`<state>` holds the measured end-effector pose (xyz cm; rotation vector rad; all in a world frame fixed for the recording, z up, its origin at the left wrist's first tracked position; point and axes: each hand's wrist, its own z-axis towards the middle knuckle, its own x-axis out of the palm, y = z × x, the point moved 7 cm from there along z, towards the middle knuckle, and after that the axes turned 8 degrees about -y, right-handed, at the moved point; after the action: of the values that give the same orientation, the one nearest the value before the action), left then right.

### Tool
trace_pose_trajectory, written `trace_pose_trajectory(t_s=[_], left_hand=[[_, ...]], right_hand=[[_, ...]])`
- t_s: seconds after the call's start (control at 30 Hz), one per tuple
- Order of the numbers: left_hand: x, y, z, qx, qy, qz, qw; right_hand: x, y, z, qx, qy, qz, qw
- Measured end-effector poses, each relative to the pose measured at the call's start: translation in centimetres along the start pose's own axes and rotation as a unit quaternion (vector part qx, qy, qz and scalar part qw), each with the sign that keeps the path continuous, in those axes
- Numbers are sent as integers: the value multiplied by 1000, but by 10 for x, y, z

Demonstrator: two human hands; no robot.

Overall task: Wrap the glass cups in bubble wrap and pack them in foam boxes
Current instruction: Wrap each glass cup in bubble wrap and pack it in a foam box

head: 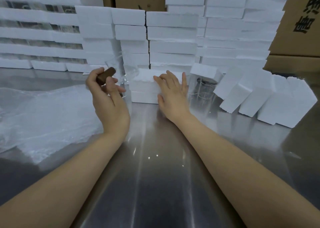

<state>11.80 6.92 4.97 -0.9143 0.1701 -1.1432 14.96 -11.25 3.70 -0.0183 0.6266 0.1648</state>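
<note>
Brown wooden piece (106,75) sits pinched in the left hand (108,98), a glass cup (129,74) just beyond it. Right hand (173,93), fingers (161,80) straight, rests on a foam box (143,88); bubble wrap (43,115) lies left of the left hand.

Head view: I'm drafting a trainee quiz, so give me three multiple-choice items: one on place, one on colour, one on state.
1. Where is the bubble wrap? A) on the table, at the person's left B) atop the foam stacks C) in a carton
2. What colour is the short cylinder that the left hand grips? A) white B) brown C) green
3. How is the right hand? A) an empty fist B) fingers straight, touching the foam box C) pinching a pen
Key: 1 A, it spreads over the steel at left; 2 B, dark brown, unlike the white box; 3 B, straight fingers lie on the box.
</note>
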Motion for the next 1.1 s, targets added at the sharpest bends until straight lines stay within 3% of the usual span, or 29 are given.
trace_pose_trajectory(t_s=[0.13,0.27,0.37,0.47,0.53,0.63,0.7,0.8,0.9,1.1], left_hand=[[15,-13,-15,64,79,22,995],[28,-12,-28,107,153,44,981],[32,-5,-29,87,184,45,978],[33,1,-26,50,208,28,976],[35,6,-27,15,242,11,970],[43,12,-36,-40,309,-27,950],[47,13,-43,-65,350,-45,933],[50,13,-54,-77,422,-49,902],[51,7,-65,-43,482,-14,875],[48,12,-63,3,490,100,866]], right_hand=[[16,-9,12,11,19,32,999],[23,-14,19,25,-23,62,998],[22,-28,13,164,-11,223,961],[1,-30,9,177,-75,247,950],[-9,-38,-1,255,-81,316,910],[-19,-48,-30,401,-42,488,774],[-29,-46,-49,401,50,524,750],[-50,-47,-71,347,131,506,779],[-58,-51,-73,311,130,439,833],[-52,-51,-74,281,150,336,887]])
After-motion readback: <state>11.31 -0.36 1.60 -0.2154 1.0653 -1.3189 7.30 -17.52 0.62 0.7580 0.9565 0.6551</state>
